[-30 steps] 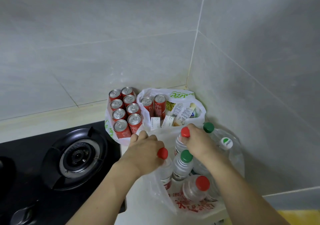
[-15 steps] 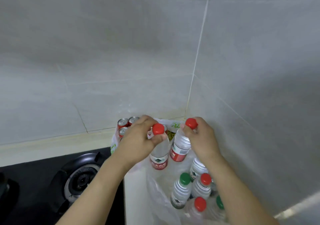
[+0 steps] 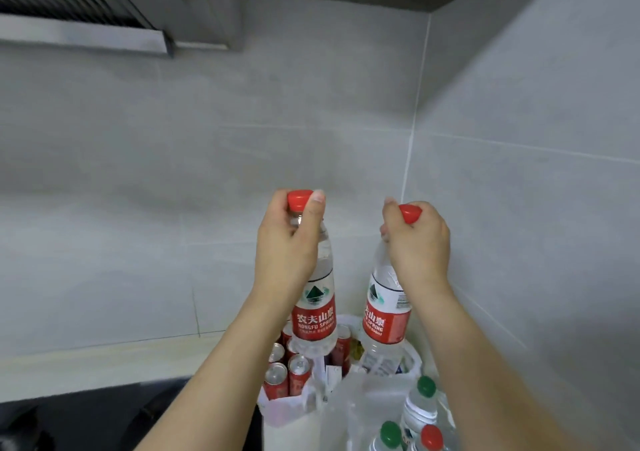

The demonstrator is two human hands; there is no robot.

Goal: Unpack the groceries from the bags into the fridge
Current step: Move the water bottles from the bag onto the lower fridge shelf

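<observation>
Grey tiled wall (image 3: 138,173) behind, range hood (image 3: 83,17) top left. White bags (image 3: 346,412) at counter corner: red cans (image 3: 277,378), more bottles (image 3: 420,405). Left hand (image 3: 287,242) curls round neck of left bottle (image 3: 317,308); right hand (image 3: 417,242) curls round right bottle (image 3: 386,312). Both bottles raised above bags.

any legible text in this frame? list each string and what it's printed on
"农夫山泉" and "NONGFU SPRING": red label of the left bottle, held by the left hand.
"山泉" and "SPRING", cut off at the label's edge: red label of the right bottle, held by the right hand.
Small print under both names, and the barcode panel on the right bottle: too small to read.
Red cans and the white bag: nothing legible.
</observation>
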